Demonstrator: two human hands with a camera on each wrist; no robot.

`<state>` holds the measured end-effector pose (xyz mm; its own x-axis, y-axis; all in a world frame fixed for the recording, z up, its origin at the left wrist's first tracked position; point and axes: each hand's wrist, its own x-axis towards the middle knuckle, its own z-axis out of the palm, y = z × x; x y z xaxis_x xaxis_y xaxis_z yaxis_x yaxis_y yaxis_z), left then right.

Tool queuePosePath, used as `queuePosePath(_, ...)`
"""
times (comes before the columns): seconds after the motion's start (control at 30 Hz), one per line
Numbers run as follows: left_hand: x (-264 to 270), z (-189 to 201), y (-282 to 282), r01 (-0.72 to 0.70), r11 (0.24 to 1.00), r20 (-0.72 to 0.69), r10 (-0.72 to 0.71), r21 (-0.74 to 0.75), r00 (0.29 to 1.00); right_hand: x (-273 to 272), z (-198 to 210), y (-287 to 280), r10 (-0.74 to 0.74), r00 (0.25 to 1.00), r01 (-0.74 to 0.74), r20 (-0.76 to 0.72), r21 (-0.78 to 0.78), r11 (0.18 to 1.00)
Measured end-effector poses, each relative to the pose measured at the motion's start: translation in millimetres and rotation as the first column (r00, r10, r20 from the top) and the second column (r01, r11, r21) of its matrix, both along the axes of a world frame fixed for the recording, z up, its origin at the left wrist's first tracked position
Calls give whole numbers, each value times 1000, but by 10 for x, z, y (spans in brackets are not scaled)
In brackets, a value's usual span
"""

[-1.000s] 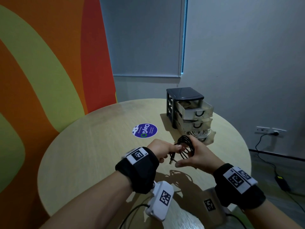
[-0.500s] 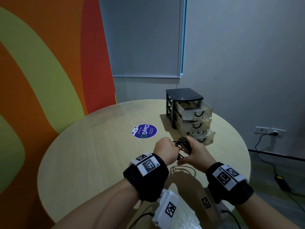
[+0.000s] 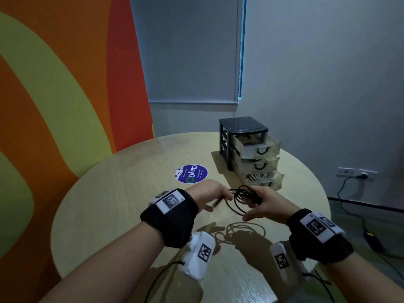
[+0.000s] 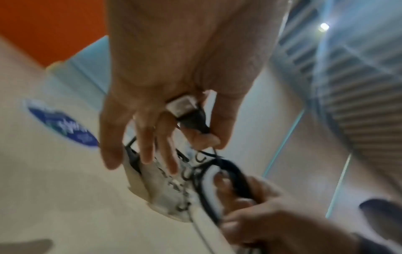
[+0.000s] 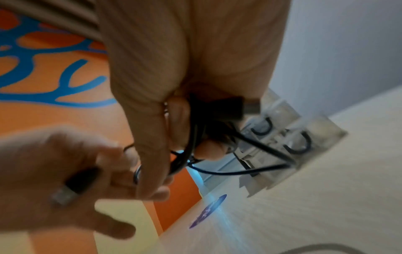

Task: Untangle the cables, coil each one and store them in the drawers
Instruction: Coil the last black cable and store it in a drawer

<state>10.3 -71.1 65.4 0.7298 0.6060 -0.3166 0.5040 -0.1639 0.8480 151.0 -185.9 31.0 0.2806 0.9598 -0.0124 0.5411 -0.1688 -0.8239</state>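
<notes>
Above the round table, both hands hold a black cable (image 3: 239, 199) gathered into a loose coil. My right hand (image 3: 259, 204) grips the bundled loops (image 5: 187, 151), and one USB plug (image 5: 230, 106) sticks out past its fingers. My left hand (image 3: 215, 199) pinches the cable's other plug (image 4: 185, 108) between thumb and forefinger, just left of the coil. Behind the hands stands the black drawer unit (image 3: 243, 126) with its three clear drawers pulled out. The bottom drawer (image 3: 277, 179) holds a white coiled cable (image 3: 260, 177).
A purple round sticker (image 3: 191, 173) lies on the wooden table (image 3: 109, 204) left of the drawers. The table's right edge drops to a floor with a power adapter (image 3: 373, 241) and a wall socket (image 3: 356, 172). An orange and green wall stands at the left.
My hands have drawn a little toward me and apart. The left hand has pulled the plug end out to the left, and the coil hangs looser and wider.
</notes>
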Motion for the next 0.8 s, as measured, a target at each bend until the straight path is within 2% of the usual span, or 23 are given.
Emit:
queuePosePath(0.1,-63,-3,32,91,987,18,-94,134,995,53,17,-100,-1,942,25,-337,67,997)
queuePosePath(0.17,-66,-24,-27,134,966,46,-148,222,988,-11,72,-126,23,865,39,-501,114,993)
queuePosePath(0.2,-46,-46,-68,140,958,62,-160,250,985,-31,79,-113,26,843,51,-537,128,990)
queuePosePath(0.3,24,-69,-209,165,944,80,-195,287,978,-101,138,-72,-12,814,105,-581,127,986)
queuePosePath(0.37,52,-39,-265,180,953,122,-214,246,969,-81,170,-69,-33,822,115,-569,108,987)
queuePosePath(0.5,109,114,-299,172,980,267,-193,99,944,-84,261,-109,-12,864,43,-503,50,998)
queuePosePath(0.53,131,122,-293,188,973,243,-216,132,946,-92,285,-115,-4,862,32,-507,47,998)
queuePosePath(0.6,177,110,-269,205,930,178,-268,306,947,-69,345,-116,12,849,27,-528,65,998)
queuePosePath(0.67,209,91,-232,185,893,180,-278,409,944,-9,417,-121,22,810,43,-586,98,994)
queuePosePath(0.8,291,100,-104,146,918,229,-242,369,943,150,451,-106,81,774,58,-628,198,979)
